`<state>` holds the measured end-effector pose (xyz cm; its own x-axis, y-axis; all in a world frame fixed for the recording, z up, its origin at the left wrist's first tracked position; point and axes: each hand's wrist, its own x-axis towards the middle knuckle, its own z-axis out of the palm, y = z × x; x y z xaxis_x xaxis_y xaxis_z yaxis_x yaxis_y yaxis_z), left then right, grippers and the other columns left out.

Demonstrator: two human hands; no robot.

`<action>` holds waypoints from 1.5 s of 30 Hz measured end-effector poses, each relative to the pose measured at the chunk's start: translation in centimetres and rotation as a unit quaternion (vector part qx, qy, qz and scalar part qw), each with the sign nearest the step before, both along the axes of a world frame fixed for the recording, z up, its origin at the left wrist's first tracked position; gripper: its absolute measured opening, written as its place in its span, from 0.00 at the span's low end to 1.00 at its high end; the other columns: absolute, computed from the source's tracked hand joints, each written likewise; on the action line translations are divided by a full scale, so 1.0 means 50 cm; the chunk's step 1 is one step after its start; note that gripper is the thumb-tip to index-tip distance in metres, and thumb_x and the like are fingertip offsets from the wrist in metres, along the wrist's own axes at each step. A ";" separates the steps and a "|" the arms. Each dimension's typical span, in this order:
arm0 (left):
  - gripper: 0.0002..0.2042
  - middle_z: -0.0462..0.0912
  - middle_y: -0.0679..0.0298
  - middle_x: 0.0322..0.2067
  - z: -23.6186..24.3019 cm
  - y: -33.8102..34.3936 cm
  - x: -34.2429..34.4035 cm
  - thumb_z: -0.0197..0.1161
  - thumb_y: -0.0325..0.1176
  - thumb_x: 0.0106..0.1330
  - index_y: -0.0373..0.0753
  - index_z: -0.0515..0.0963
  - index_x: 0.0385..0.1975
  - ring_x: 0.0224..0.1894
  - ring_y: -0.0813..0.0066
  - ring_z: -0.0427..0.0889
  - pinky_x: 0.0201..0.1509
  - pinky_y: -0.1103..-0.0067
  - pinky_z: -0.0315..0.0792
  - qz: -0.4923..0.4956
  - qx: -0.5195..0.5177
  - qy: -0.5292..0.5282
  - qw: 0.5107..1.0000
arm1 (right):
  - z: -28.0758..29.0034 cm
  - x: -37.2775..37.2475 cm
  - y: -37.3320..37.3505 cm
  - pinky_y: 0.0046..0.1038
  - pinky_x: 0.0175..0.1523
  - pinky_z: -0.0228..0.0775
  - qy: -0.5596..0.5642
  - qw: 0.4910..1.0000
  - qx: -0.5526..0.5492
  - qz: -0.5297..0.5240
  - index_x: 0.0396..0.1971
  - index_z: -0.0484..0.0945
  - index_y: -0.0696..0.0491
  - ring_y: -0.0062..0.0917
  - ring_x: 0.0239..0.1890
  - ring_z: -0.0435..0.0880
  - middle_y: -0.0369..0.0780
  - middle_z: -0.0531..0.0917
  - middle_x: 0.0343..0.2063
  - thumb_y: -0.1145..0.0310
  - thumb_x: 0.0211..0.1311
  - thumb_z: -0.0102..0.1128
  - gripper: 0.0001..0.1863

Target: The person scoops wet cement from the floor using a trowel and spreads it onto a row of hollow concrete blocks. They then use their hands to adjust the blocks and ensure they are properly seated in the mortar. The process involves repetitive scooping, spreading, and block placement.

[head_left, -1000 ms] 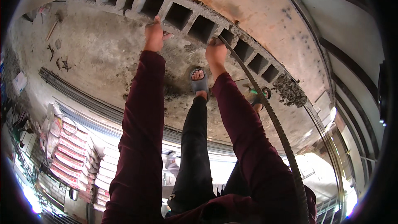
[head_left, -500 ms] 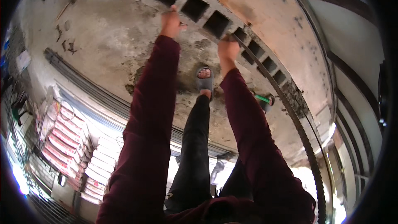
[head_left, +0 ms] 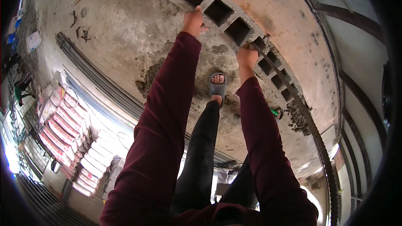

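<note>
A grey hollow concrete block (head_left: pixel 228 22) with three square openings lies along the row in front of me. My left hand (head_left: pixel 193 22) grips its near side, a fingertip at the rim of an opening and the thumb against the near face. At the block's right end my right hand (head_left: pixel 247 56) has its fingers curled over the edge, partly hidden. Right beside that hand a ridged steel bar (head_left: pixel 303 113) meets the blocks and runs past my right arm. Lower hollow blocks (head_left: pixel 279 79) continue the row to the right.
An orange-brown slab (head_left: pixel 289 29) borders the row's far side. Long thin steel bars (head_left: pixel 96 77) lie on the floor at left, near stacked sacks (head_left: pixel 69 129). A mortar heap (head_left: pixel 298 117) sits by the row's right end. My sandalled foot (head_left: pixel 217 86) stands between my arms.
The whole view has shifted, so blocks, hands and foot appear farther right and slightly lower. Both hands stay at the same block; little else has visibly moved.
</note>
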<state>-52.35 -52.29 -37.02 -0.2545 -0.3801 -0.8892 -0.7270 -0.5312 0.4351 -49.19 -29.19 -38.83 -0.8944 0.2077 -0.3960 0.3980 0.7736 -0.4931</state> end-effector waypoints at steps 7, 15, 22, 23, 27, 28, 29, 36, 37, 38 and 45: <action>0.30 0.69 0.49 0.50 0.015 0.007 0.000 0.50 0.50 0.69 0.26 0.63 0.57 0.41 0.55 0.78 0.40 0.64 0.84 -0.019 -0.010 0.025 0.999 | 0.006 -0.006 0.015 0.46 0.43 0.70 -0.039 0.999 0.001 0.030 0.34 0.78 0.60 0.54 0.39 0.78 0.57 0.80 0.33 0.60 0.63 0.49 0.18; 0.35 0.71 0.49 0.46 -0.011 0.029 0.019 0.51 0.54 0.68 0.23 0.60 0.57 0.39 0.62 0.79 0.38 0.66 0.84 -0.030 -0.037 0.067 0.997 | 0.030 0.037 0.067 0.40 0.47 0.70 -0.054 0.994 -0.082 0.044 0.53 0.71 0.63 0.49 0.44 0.79 0.56 0.81 0.40 0.56 0.63 0.52 0.27; 0.42 0.71 0.48 0.52 0.013 0.163 0.116 0.51 0.59 0.65 0.33 0.46 0.67 0.51 0.57 0.76 0.55 0.65 0.75 0.074 0.129 0.123 0.981 | 0.065 0.375 0.362 0.35 0.48 0.70 -0.226 0.959 -0.107 0.133 0.60 0.63 0.63 0.41 0.43 0.81 0.55 0.80 0.40 0.55 0.63 0.52 0.33; 0.43 0.69 0.47 0.55 0.008 0.198 0.148 0.49 0.61 0.65 0.34 0.45 0.68 0.55 0.56 0.73 0.58 0.65 0.72 0.055 0.153 0.136 0.977 | 0.071 0.424 0.401 0.36 0.47 0.71 -0.266 0.950 -0.098 0.127 0.60 0.62 0.63 0.41 0.42 0.82 0.54 0.81 0.39 0.54 0.63 0.52 0.33; 0.46 0.61 0.46 0.63 0.007 0.281 0.237 0.42 0.68 0.63 0.36 0.42 0.69 0.65 0.54 0.61 0.66 0.63 0.57 0.035 0.174 0.171 0.969 | 0.186 0.507 0.449 0.37 0.50 0.70 -0.451 0.880 -0.053 0.139 0.58 0.65 0.63 0.43 0.47 0.80 0.55 0.80 0.42 0.52 0.63 0.51 0.32; 0.47 0.59 0.46 0.64 0.006 0.298 0.247 0.40 0.70 0.62 0.36 0.41 0.69 0.67 0.54 0.58 0.68 0.62 0.54 0.039 0.171 0.178 0.968 | 0.205 0.516 0.466 0.36 0.52 0.70 -0.495 0.858 -0.054 0.129 0.57 0.66 0.62 0.44 0.49 0.79 0.56 0.79 0.44 0.52 0.63 0.51 0.32; 0.47 0.59 0.46 0.65 0.008 0.319 0.236 0.39 0.70 0.62 0.36 0.41 0.69 0.68 0.54 0.57 0.69 0.62 0.52 0.036 0.180 0.185 0.966 | 0.193 0.540 0.513 0.33 0.46 0.70 -0.456 0.878 -0.047 0.134 0.58 0.66 0.62 0.37 0.42 0.79 0.51 0.80 0.38 0.55 0.64 0.52 0.30; 0.45 0.55 0.53 0.67 -0.033 0.356 0.277 0.39 0.70 0.63 0.37 0.48 0.69 0.69 0.55 0.53 0.69 0.58 0.48 0.051 0.098 0.205 0.972 | 0.082 0.534 0.648 0.26 0.34 0.72 -0.298 0.906 -0.008 0.300 0.58 0.68 0.61 0.24 0.29 0.79 0.41 0.81 0.28 0.58 0.65 0.53 0.27; 0.43 0.57 0.53 0.67 -0.050 0.361 0.301 0.40 0.68 0.64 0.36 0.49 0.68 0.69 0.56 0.54 0.69 0.61 0.49 0.041 0.101 0.163 0.981 | 0.082 0.516 0.633 0.29 0.36 0.72 -0.341 0.906 -0.020 0.249 0.56 0.69 0.60 0.27 0.31 0.81 0.43 0.81 0.30 0.58 0.65 0.53 0.26; 0.42 0.59 0.53 0.66 -0.068 0.362 0.313 0.41 0.65 0.66 0.34 0.51 0.68 0.69 0.57 0.54 0.68 0.65 0.50 0.030 0.106 0.124 0.986 | 0.079 0.501 0.624 0.32 0.37 0.73 -0.379 0.904 -0.029 0.196 0.55 0.71 0.60 0.31 0.33 0.82 0.46 0.82 0.33 0.58 0.64 0.54 0.25; 0.23 0.51 0.56 0.69 -0.076 0.472 0.391 0.45 0.42 0.73 0.45 0.59 0.66 0.70 0.59 0.51 0.69 0.63 0.52 -0.002 0.137 0.237 0.962 | 0.048 0.428 0.671 0.26 0.32 0.68 -0.386 0.920 0.030 0.066 0.55 0.72 0.53 0.23 0.27 0.76 0.36 0.79 0.27 0.55 0.68 0.48 0.22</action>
